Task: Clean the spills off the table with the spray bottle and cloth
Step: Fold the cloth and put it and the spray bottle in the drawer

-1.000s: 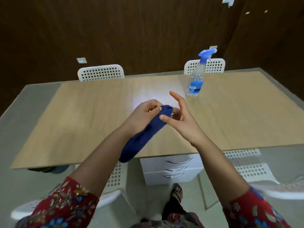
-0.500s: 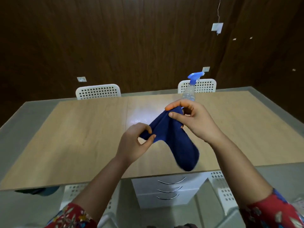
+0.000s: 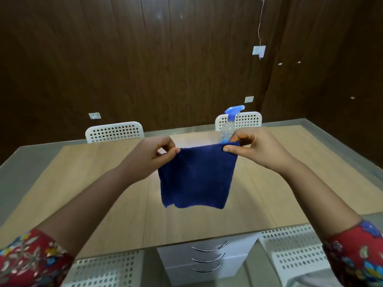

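Right now both hands hold the blue cloth (image 3: 196, 179) up in the air over the worktop (image 3: 83, 183). The left hand (image 3: 153, 156) pinches the cloth's top corner at 10 o'clock with its thumb and fingers. The right hand (image 3: 255, 150) pinches the top corner at 2 o'clock the same way. The cloth hangs open and flat between them and does not touch the wood. The spray bottle (image 3: 230, 123), with its blue top, stands upright on the far side of the worktop, at about 1 o'clock from the cloth. It is partly hidden behind the right hand, and no hand holds it. I cannot see any spill on the wood; the cloth hides the middle part. So the job looks to be only at its start: the cloth is up and spread out, but no spraying or wiping shows. Nearly all the cleaning seems left to do. Two white chairs (image 3: 115, 131) stand past the far edge at 11 and 1 o'clock, and white drawers (image 3: 207, 259) sit under the near edge at 6 o'clock
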